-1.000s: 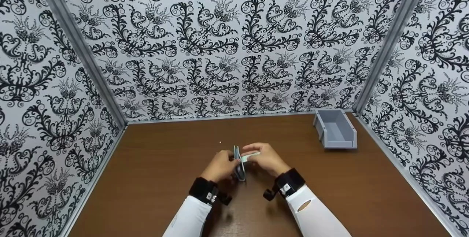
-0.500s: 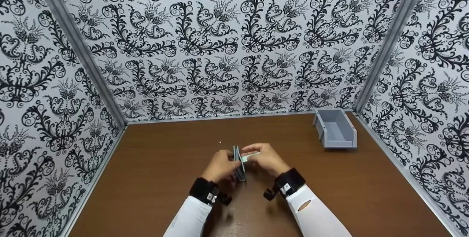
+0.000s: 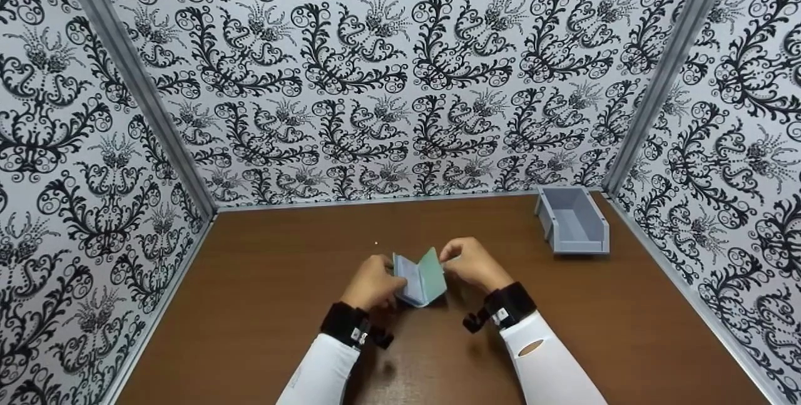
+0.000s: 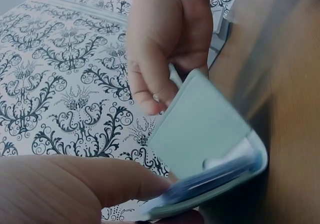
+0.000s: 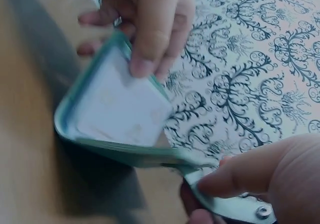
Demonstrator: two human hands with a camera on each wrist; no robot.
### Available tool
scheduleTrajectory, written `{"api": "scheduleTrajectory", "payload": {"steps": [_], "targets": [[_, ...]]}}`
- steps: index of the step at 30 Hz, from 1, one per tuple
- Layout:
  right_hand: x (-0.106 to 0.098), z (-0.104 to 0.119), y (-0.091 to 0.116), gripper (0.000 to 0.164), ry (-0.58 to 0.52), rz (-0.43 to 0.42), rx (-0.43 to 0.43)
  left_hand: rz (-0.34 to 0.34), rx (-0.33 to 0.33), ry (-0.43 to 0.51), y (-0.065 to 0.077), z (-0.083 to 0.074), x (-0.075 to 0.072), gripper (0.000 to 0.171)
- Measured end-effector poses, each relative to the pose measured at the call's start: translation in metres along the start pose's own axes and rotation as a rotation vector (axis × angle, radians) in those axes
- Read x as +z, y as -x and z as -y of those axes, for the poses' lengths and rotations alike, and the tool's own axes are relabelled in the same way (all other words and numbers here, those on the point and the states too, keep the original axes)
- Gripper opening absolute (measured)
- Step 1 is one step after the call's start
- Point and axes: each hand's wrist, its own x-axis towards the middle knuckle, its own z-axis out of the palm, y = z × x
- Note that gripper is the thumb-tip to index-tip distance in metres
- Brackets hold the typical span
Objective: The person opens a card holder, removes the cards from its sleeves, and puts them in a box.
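Note:
A small pale green card holder stands spread in a V over the tabletop, with clear plastic sleeves inside. My left hand grips its left cover, thumb pressed on the inner sleeves. A whitish insert shows under that thumb in the right wrist view. At the other cover, my right hand pinches a light green strap with a metal snap button between thumb and fingers. The right hand's fingertips are partly hidden behind the cover in the head view.
On the brown table, a grey open-front plastic bin stands at the back right corner. A tiny white speck lies beyond the hands. Patterned panels with metal edging enclose the back and sides.
The card holder was nearly folded together; its right cover has swung out to the right, exposing the inside. My right hand has moved right with the strap. The left hand stays nearly in place.

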Motion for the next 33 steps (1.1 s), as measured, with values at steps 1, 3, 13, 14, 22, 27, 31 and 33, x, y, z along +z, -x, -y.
{"api": "scheduleTrajectory", "payload": {"steps": [1,3,13,14,22,27,31,33], "targets": [[-0.004,-0.001,0.0,0.013,0.037,-0.002,-0.003,-0.001,0.003,-0.02,0.0,0.001,0.0,0.034],[-0.01,-0.002,0.001,0.013,0.083,0.003,-0.003,-0.004,0.008,-0.056,0.001,0.002,0.0,0.021],[-0.024,-0.01,0.003,0.015,0.241,-0.017,0.025,-0.023,-0.004,-0.147,0.004,0.008,-0.002,0.027],[-0.024,-0.011,0.004,0.016,0.255,-0.018,0.039,-0.02,-0.009,-0.146,0.004,0.009,-0.002,0.029],[-0.028,-0.02,0.008,0.025,0.353,-0.021,0.112,0.02,-0.039,-0.134,0.002,0.016,0.0,0.028],[-0.029,-0.025,0.006,0.026,0.397,-0.028,0.133,0.019,-0.025,-0.131,0.004,0.017,-0.001,0.028],[-0.029,-0.03,0.005,0.028,0.44,-0.043,0.157,-0.006,0.006,-0.143,0.005,0.017,-0.002,0.032],[-0.028,-0.031,0.005,0.029,0.446,-0.049,0.158,-0.028,0.009,-0.159,0.005,0.016,-0.001,0.03]]}}
